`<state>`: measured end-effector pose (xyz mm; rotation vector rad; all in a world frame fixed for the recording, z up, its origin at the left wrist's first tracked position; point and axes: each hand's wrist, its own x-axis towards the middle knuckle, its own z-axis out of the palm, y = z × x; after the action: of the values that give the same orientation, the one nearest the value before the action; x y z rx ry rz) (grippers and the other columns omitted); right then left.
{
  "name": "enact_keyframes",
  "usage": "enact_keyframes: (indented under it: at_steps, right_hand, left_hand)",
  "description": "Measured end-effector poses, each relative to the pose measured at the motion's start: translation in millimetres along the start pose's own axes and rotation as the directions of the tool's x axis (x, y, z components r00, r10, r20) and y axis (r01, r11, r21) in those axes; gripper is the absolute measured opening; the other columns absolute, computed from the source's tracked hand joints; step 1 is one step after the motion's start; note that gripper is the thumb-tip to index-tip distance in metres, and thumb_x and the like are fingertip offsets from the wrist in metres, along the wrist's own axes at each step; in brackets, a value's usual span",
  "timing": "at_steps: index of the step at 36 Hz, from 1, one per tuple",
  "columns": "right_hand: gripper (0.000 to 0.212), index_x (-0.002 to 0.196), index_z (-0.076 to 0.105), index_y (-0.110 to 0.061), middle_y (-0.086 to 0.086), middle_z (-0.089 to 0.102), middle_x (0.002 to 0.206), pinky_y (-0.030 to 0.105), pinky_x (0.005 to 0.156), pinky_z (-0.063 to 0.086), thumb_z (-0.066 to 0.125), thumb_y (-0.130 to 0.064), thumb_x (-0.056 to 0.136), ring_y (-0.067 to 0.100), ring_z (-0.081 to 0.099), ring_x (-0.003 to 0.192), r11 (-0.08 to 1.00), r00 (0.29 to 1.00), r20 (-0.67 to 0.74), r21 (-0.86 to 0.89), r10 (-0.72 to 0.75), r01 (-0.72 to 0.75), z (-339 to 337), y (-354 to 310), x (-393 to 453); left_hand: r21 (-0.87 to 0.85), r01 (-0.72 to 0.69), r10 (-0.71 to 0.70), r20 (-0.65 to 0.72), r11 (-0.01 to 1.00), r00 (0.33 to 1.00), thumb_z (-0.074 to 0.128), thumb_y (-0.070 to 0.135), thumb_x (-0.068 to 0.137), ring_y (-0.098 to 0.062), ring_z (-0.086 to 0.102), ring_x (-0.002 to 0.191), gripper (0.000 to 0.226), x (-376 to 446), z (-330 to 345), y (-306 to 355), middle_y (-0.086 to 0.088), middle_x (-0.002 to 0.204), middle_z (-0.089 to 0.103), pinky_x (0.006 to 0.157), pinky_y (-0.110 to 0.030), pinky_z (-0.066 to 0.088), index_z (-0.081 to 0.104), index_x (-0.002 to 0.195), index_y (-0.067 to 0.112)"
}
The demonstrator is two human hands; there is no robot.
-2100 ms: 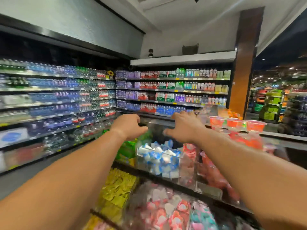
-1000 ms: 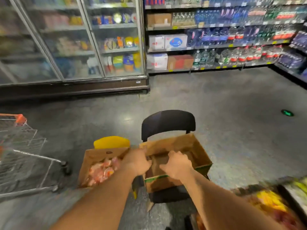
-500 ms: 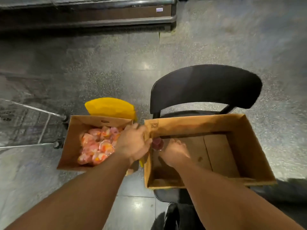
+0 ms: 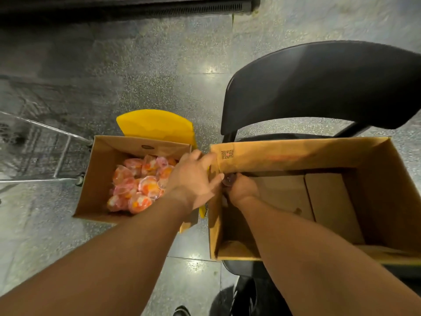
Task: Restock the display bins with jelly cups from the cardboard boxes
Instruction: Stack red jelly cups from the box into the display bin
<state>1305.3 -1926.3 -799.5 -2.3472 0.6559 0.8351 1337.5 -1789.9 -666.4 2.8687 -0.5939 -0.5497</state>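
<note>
View from above of two open cardboard boxes side by side. The left box (image 4: 100,179), in front of a yellow stool (image 4: 157,126), holds a heap of orange-and-pink jelly cups (image 4: 136,185). The right box (image 4: 341,156) rests on a black chair (image 4: 319,83). The left hand (image 4: 193,179) grips the right box's near-left corner, fingers over its rim. The right hand (image 4: 241,188), inside that box, holds a small dark jelly cup (image 4: 228,180) against the corner. A wire cart (image 4: 41,153) stands at far left on the speckled floor (image 4: 136,65).
</note>
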Motion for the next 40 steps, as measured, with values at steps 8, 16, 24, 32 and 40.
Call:
enact_keyframes:
  at_steps: [8,16,24,32,40]
  right_hand:
    - [0.030,0.096,0.061,-0.024,0.005,0.066,0.102,0.034,0.071,0.041,0.041,-0.046,0.095,0.026,0.052,0.080,0.998,0.999,-0.031,-0.049,0.032,-0.034,-9.4,12.6,-11.2]
    - [0.018,0.093,0.063,-0.021,0.002,0.064,0.093,0.036,0.077,0.050,0.056,-0.038,0.092,0.027,0.063,0.091,0.992,0.997,-0.074,-0.127,-0.004,-0.005,-25.1,10.2,-28.3]
    - [0.022,0.091,0.066,-0.022,-0.001,0.062,0.082,0.031,0.058,0.040,0.056,-0.040,0.097,0.014,0.057,0.072,0.989,0.995,-0.102,-0.147,0.017,-0.032,-14.6,25.7,-44.2]
    - [0.024,0.099,0.066,-0.024,0.003,0.066,0.093,0.031,0.072,0.050,0.055,-0.045,0.097,0.018,0.060,0.081,0.991,0.998,-0.051,-0.129,-0.027,0.020,-17.9,20.2,-57.9]
    - [0.023,0.097,0.068,-0.025,0.000,0.067,0.089,0.030,0.072,0.052,0.057,-0.045,0.095,0.017,0.063,0.079,0.992,0.999,-0.051,-0.127,-0.017,0.011,-18.5,14.8,-60.3]
  left_hand:
    - [-0.255,0.042,-0.087,-0.169,0.966,0.982,0.048,0.050,0.096,-0.032,0.047,0.129,0.055,-7.7,4.7,-11.7,-0.011,0.133,0.058,0.105,-0.042,0.040,0.053,0.142,0.020]
    - [0.051,0.443,-0.444,0.201,0.895,0.873,0.058,0.025,0.090,-0.038,0.035,0.141,0.079,1.8,65.3,-116.0,-0.012,0.164,0.018,0.113,-0.048,0.038,0.021,0.159,0.024]
    - [-0.056,0.481,-0.455,0.246,0.875,0.856,0.053,0.013,0.093,-0.048,0.024,0.142,0.069,10.9,103.3,-115.2,-0.016,0.163,0.002,0.118,-0.053,0.031,0.026,0.153,0.033]
    - [0.049,0.330,-0.322,0.391,0.943,0.862,0.060,0.018,0.092,-0.042,0.023,0.149,0.076,29.9,101.5,-128.2,-0.013,0.166,0.002,0.120,-0.046,0.030,0.023,0.158,0.025]
    - [0.022,0.389,-0.371,0.358,0.921,0.857,0.058,0.021,0.097,-0.023,0.056,0.099,0.029,35.3,109.6,-125.7,-0.004,0.114,0.055,0.081,-0.031,0.046,0.058,0.126,0.018]
